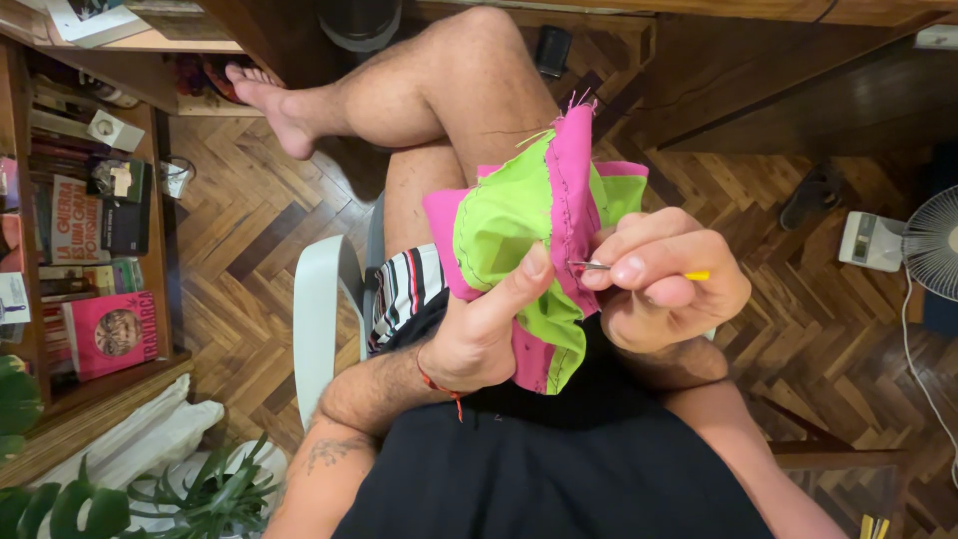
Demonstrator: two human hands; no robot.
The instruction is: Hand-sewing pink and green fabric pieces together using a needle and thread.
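Pink and lime-green fabric (534, 235), stitched along a dark seam, is sitting bunched above the person's lap, between the 2 hands; the left hand (479, 334) is gripping it from below, thumb pressing up against the green fold, a red thread bracelet (439, 387) circling the wrist; the right hand (664, 284) is pinching a small tool with a thin metal tip and yellow handle (639, 270), its tip touching the pink seam edge, the fingers curling tightly round it. Below the hands, black clothing (559, 469) is filling the near foreground; just beside the left wrist, striped cloth (404, 289) is showing over the white chair edge (317, 319). A crossed bare leg (439, 95) is lying behind the fabric, hiding part of the herringbone wooden floor (249, 220). At the left, green plant leaves (200, 494) are crowding the lower corner, and a wooden bookshelf (95, 389) is holding books, a pink one (110, 334) among them. Far right, a white fan (933, 245) is standing near a dark sandal (813, 195).
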